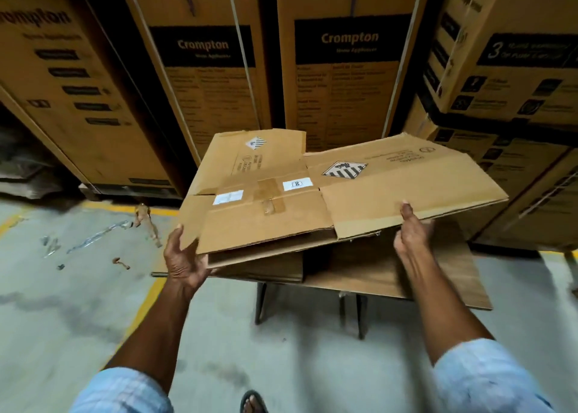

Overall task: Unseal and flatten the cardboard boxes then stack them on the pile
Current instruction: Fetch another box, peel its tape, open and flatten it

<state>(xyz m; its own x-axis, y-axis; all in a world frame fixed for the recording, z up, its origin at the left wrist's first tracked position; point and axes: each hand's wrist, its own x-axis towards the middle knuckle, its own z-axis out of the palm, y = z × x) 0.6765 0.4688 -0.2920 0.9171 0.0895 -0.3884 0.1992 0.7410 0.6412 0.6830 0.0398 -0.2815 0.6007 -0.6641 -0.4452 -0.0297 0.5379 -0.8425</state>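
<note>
A flattened brown cardboard box (384, 190) with white labels, a striped diamond mark and leftover tape is held level above a small wooden table (406, 275). My left hand (184, 256) grips its near left corner, thumb on top. My right hand (413, 228) holds the near right edge, thumb on top and fingers underneath. Below it a pile of flattened cardboard (266, 265) lies on the table's left part. The held box hides most of that pile.
Tall printed Crompton cartons (350, 68) stand as a wall right behind the table, with more stacked at the right (516, 68). Tape scraps (93, 237) litter the grey floor at left, beside a yellow line (150, 300). My sandalled foot (253, 403) shows at the bottom.
</note>
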